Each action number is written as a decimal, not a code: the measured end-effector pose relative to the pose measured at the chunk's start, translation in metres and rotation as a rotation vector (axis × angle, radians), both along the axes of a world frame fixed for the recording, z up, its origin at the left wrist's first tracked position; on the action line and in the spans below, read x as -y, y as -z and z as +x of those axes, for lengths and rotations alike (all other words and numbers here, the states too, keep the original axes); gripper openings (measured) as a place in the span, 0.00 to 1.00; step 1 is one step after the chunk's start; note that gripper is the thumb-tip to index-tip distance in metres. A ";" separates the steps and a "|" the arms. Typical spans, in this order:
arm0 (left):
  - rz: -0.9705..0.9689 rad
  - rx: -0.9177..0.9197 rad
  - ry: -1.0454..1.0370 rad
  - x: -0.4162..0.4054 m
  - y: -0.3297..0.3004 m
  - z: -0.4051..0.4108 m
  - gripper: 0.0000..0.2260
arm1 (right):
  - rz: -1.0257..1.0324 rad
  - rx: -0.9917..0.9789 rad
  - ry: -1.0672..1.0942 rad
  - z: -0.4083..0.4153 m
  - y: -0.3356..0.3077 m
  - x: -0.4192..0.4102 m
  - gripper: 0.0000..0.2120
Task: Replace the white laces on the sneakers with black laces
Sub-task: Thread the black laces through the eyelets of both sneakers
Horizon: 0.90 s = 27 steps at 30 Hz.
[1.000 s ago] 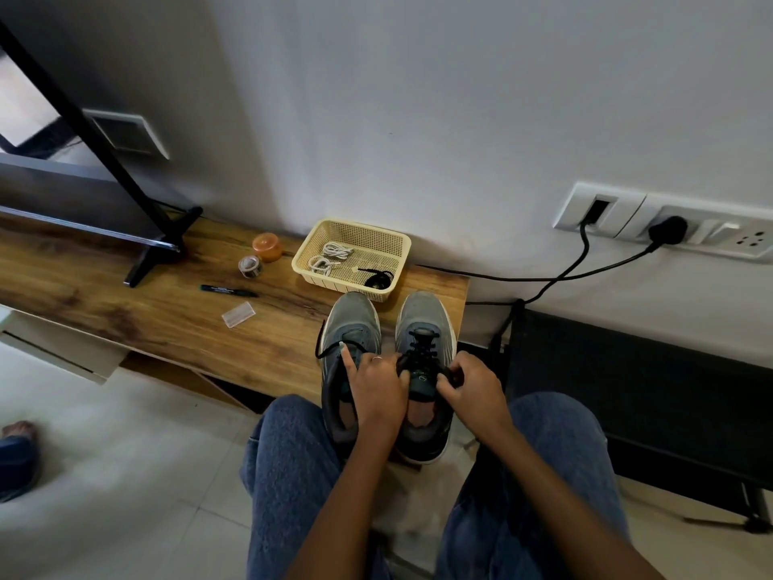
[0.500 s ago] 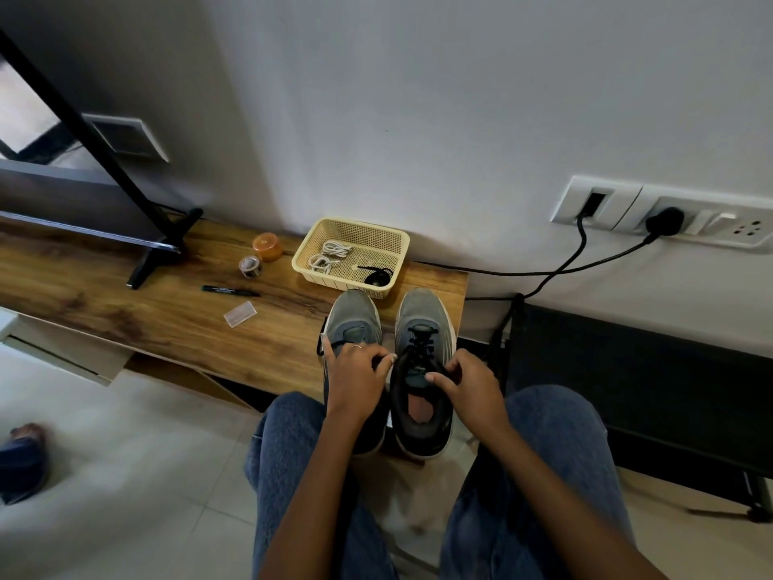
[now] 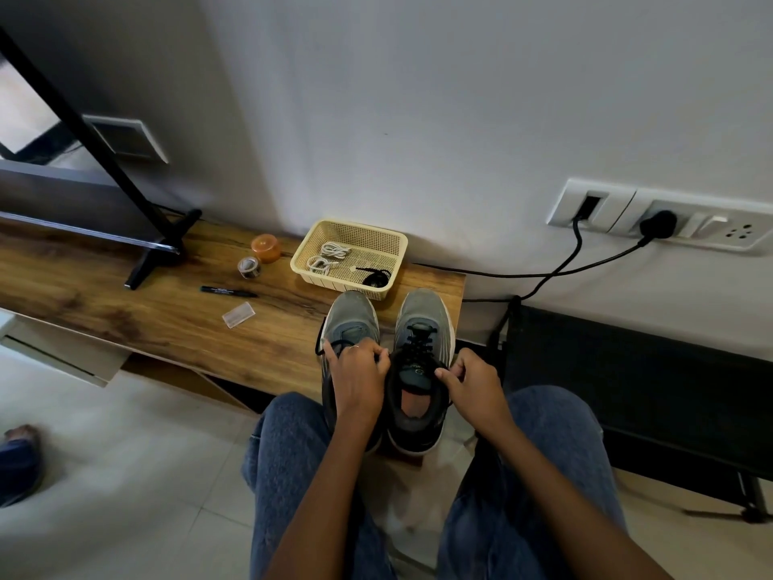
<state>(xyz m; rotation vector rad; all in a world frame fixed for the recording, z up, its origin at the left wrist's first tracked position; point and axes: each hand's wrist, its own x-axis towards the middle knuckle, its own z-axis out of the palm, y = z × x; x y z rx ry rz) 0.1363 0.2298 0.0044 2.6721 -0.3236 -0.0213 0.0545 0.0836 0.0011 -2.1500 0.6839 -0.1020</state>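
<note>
While left hand (image 3: 359, 372) covers one sneaker (image 3: 349, 324), right hand (image 3: 472, 380) pinches black lace (image 3: 420, 349).

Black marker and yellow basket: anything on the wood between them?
Nothing. In the head view, bare wooden tabletop runs from the black marker to the yellow basket; the tape roll sits farther back.

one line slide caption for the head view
Seated person's left hand and right hand pinch black lace ends on the right sneaker; white laces lie in the basket.
</note>
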 end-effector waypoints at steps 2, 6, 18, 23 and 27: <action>-0.002 0.003 0.000 0.001 0.001 -0.002 0.07 | -0.008 -0.014 0.014 0.000 -0.001 -0.001 0.16; -0.042 -0.004 -0.003 0.003 0.003 -0.003 0.06 | -0.004 -0.024 0.008 0.001 -0.002 0.000 0.16; -0.145 -0.121 0.187 -0.001 -0.006 0.011 0.06 | 0.141 0.011 -0.014 0.021 -0.013 0.011 0.09; -0.153 -0.133 0.160 0.002 -0.002 0.008 0.06 | 0.295 0.032 0.067 0.023 -0.017 0.010 0.07; -0.143 -0.151 0.166 0.004 0.000 0.005 0.04 | 0.316 0.024 0.067 0.023 -0.018 0.010 0.07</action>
